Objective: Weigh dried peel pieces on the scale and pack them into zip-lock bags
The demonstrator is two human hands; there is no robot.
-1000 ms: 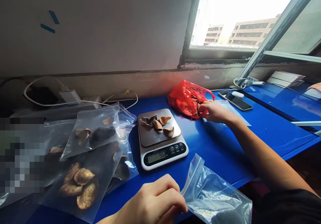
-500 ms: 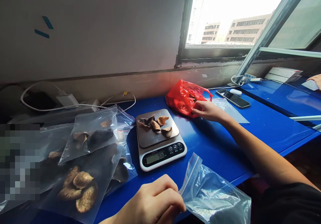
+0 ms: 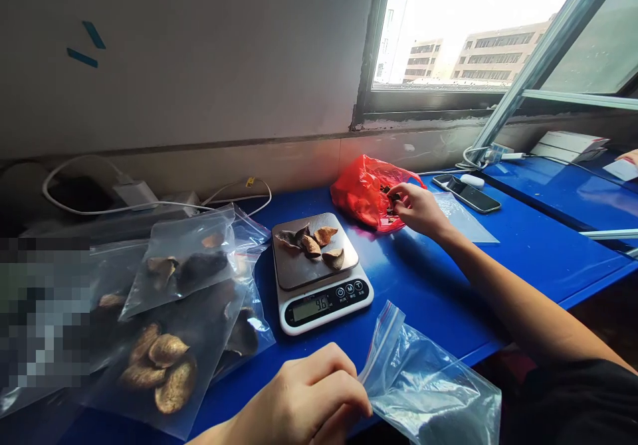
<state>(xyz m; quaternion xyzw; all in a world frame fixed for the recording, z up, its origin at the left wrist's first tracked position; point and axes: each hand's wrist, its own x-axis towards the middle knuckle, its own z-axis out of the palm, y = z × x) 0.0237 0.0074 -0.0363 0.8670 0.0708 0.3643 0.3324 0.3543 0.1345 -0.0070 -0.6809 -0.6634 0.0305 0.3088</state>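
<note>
My left hand [image 3: 312,395] is closed on the edge of a clear zip-lock bag [image 3: 433,392], which hangs over the table's front edge. At the mouth of a red plastic bag [image 3: 356,192], my right hand [image 3: 421,209] has its fingers curled together among dark dried pieces [image 3: 389,207]. What exactly they pinch is hard to make out. Between the hands stands a white kitchen scale [image 3: 323,305], its display reading 9.6. Several curved brown dried husk-like pieces [image 3: 312,246] rest on its steel plate.
Filled zip-lock bags [image 3: 199,312] with brown dried pieces overlap on the left. A flat clear bag [image 3: 466,218] and a phone [image 3: 471,194] lie right of the red bag. White cables [image 3: 100,212] run along the wall. Another person's hand [image 3: 631,157] shows at the far right.
My right hand has shifted slightly at the red bag's mouth, its fingers now more bent, and more dark pieces show inside. The left hand keeps its hold on the zip-lock bag.
</note>
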